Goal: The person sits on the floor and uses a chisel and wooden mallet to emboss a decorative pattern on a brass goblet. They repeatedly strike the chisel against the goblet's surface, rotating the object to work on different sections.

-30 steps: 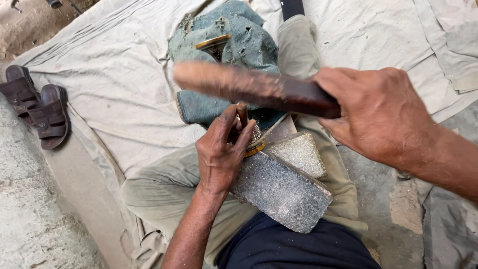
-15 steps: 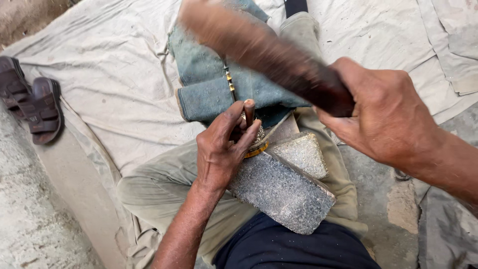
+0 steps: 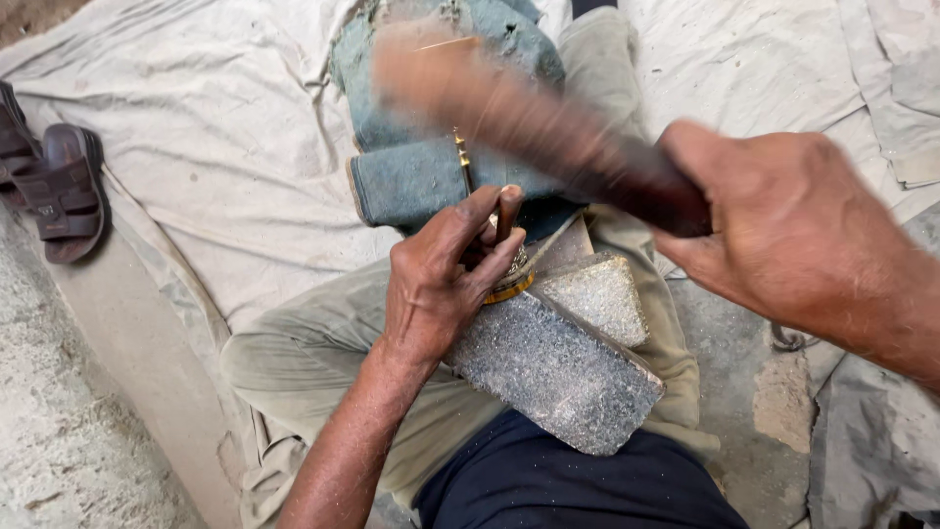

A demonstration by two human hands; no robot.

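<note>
At centre frame, the left hand [image 3: 436, 284] pinches a slim punch [image 3: 506, 214] upright on a speckled grey block [image 3: 553, 367]. The right hand [image 3: 783, 230] grips a blurred, seemingly wooden mallet [image 3: 529, 127], upper middle. Creased canvas sheet [image 3: 225, 157] covers the ground.

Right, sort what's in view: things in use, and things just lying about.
In use:
wooden club in the right hand
small punch in the left hand
gold ring
grey block

Lying about:
sandals
blue folded cloth
pale sheet

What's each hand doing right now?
Left hand: closed on a thin punch.
Right hand: closed on a dark mallet, blurred.
</note>
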